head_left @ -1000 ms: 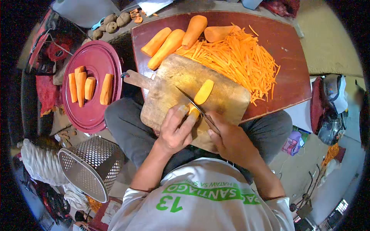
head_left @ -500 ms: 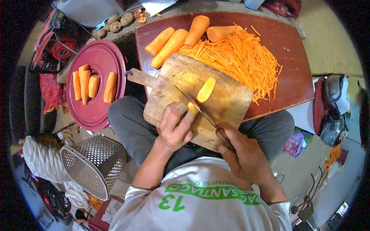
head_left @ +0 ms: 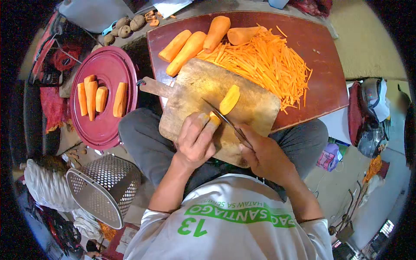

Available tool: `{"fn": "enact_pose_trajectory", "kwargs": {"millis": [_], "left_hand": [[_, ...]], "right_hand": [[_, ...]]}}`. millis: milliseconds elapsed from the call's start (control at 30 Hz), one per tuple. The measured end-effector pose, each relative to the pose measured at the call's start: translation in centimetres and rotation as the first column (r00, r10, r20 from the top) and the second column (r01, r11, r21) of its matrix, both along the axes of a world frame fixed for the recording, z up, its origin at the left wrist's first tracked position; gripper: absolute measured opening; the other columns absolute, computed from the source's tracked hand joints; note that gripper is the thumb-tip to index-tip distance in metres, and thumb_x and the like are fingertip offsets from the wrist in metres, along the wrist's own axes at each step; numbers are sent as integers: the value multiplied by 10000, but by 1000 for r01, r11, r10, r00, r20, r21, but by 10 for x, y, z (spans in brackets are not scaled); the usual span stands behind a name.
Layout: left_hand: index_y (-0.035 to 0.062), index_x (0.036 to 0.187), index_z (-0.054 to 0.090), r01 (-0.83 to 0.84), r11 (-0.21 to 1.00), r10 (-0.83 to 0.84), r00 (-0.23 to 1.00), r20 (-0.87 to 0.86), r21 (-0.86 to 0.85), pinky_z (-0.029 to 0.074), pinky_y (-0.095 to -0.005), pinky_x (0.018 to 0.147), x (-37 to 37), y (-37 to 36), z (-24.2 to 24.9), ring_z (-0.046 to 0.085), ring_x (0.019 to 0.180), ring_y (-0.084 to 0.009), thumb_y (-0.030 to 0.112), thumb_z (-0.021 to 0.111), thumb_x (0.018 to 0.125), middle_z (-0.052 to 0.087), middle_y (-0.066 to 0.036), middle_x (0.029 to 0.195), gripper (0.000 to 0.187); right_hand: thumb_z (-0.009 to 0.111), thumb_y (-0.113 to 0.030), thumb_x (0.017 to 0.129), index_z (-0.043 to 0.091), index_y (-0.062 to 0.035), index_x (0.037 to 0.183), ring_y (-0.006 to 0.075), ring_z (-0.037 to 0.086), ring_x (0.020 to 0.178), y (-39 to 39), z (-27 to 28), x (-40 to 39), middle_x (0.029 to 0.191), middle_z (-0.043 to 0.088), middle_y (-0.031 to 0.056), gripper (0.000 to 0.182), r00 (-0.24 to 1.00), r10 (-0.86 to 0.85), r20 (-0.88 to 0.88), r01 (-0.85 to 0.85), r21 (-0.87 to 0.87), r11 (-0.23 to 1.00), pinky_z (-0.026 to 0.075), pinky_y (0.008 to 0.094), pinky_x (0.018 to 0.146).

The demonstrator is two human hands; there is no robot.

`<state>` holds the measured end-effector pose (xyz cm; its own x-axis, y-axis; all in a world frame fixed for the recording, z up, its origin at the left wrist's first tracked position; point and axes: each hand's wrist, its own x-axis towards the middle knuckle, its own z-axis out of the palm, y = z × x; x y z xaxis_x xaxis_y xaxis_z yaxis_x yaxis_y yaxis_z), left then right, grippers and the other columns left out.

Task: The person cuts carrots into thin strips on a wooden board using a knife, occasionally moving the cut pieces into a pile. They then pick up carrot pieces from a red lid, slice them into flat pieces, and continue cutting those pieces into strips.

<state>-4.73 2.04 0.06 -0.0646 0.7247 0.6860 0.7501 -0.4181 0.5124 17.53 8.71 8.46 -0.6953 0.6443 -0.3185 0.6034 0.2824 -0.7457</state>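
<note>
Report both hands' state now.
Left hand: closed on the carrot piece, fingertips down.
Right hand: closed around the knife's handle.

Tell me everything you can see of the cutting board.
The board looks wooden, brown, stained and worn, with a handle at its left ending in a dark loop. It overlaps the red table and reaches over the lap. A yellow-orange slice lies on it; the left hand steadies a carrot piece there, beside the knife.

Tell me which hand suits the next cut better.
Probably the right hand: it holds the knife, blade beside the carrot piece, while the left hand steadies that piece on the board.
</note>
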Motion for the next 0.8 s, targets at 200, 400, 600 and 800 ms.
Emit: {"fn": "enact_pose_trajectory", "kwargs": {"millis": [200, 400, 600, 800], "left_hand": [[-77, 1137, 734, -12, 999, 11, 1000, -18, -41, 606, -519, 854, -1, -7, 1, 688, 993, -467, -29, 706, 636, 651, -257, 1156, 505], [-75, 1135, 738, 7, 999, -9, 999, -44, -36, 602, -515, 859, -2, -4, 5, 683, 990, -469, 20, 717, 628, 642, -258, 1133, 516], [-71, 1145, 742, 6, 997, -8, 1000, -25, -71, 601, -519, 863, -4, -6, 9, 685, 991, -467, 5, 719, 617, 645, -247, 1131, 534], [-69, 1150, 741, 3, 1000, -3, 1000, -10, -15, 603, -519, 862, -1, -2, 6, 683, 983, -479, -57, 697, 626, 650, -263, 1140, 527]], "right_hand": [[628, -165, 1046, 482, -14, 1550, 479, 727, 1099, -5, 51, -1, 1246, 717, 286, 546, 996, -48, -75, 46, -27, 999, 592, 486, 905], [639, -157, 1032, 462, -16, 1553, 474, 731, 1086, -7, 52, -1, 1252, 717, 278, 568, 999, 14, -53, -12, 28, 1000, 599, 498, 891], [630, -178, 1036, 443, -8, 1544, 498, 710, 1095, -11, 29, -8, 1241, 706, 297, 567, 998, 52, 44, -54, 40, 998, 583, 536, 913], [628, -185, 1043, 454, -11, 1542, 507, 709, 1030, 2, 11, -5, 1196, 704, 309, 556, 998, -3, 67, 7, -50, 999, 574, 534, 880]]}}
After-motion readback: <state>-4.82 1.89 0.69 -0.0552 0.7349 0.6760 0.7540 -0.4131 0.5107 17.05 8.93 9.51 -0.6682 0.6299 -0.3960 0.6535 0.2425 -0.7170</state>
